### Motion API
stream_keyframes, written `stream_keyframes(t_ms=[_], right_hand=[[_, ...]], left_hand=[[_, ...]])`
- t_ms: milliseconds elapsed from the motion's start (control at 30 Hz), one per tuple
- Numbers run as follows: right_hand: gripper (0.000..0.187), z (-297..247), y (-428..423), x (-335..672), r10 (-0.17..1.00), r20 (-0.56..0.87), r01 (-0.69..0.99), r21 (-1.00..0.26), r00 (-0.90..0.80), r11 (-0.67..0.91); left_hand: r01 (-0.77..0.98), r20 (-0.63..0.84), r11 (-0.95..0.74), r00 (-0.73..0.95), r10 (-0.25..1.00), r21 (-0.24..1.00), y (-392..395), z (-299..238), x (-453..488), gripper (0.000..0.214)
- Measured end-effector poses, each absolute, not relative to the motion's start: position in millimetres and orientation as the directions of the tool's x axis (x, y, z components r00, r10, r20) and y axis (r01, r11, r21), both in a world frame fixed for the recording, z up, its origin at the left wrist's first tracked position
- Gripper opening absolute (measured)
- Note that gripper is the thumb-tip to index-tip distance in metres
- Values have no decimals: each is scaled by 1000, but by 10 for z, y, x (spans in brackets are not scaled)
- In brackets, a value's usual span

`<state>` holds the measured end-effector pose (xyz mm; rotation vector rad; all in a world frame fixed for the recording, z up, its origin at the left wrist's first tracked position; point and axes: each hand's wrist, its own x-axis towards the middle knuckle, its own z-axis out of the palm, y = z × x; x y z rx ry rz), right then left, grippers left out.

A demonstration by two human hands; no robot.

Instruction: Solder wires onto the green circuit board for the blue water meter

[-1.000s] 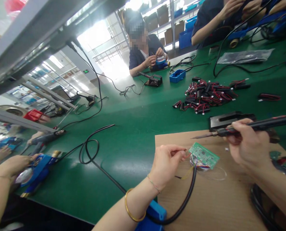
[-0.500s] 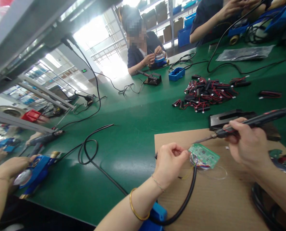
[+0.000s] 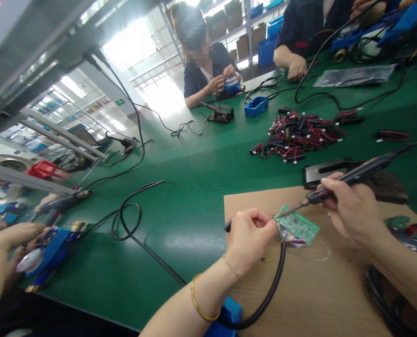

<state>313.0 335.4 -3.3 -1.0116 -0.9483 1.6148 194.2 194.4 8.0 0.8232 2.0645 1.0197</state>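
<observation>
Two hands meet at a green circuit board (image 3: 301,226) on a brown sheet (image 3: 314,299): the right hand (image 3: 356,206) grasps a soldering iron (image 3: 356,176), tip at the board's corner; the left hand (image 3: 251,239) has fingers pinching, apparently, a mostly hidden wire

- Free passage: surface (image 3: 194,187) between cable loop (image 3: 151,252) and brown sheet (image 3: 300,299).
- Circuit board (image 3: 301,226): left approach obstructed by left hand (image 3: 252,241), right by soldering iron (image 3: 351,179), near by arched cable (image 3: 281,271).
- Far right: heaped wired cylinders (image 3: 300,133) obstruct.
</observation>
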Motion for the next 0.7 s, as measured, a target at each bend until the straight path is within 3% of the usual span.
stream_keyframes(t_ms=[700], right_hand=[[30, -25, 3363, 3122, 958, -194, -277, -928, -210, -248]], left_hand=[[200, -304, 491, -575, 759, 848, 1948, 90, 1944, 15]])
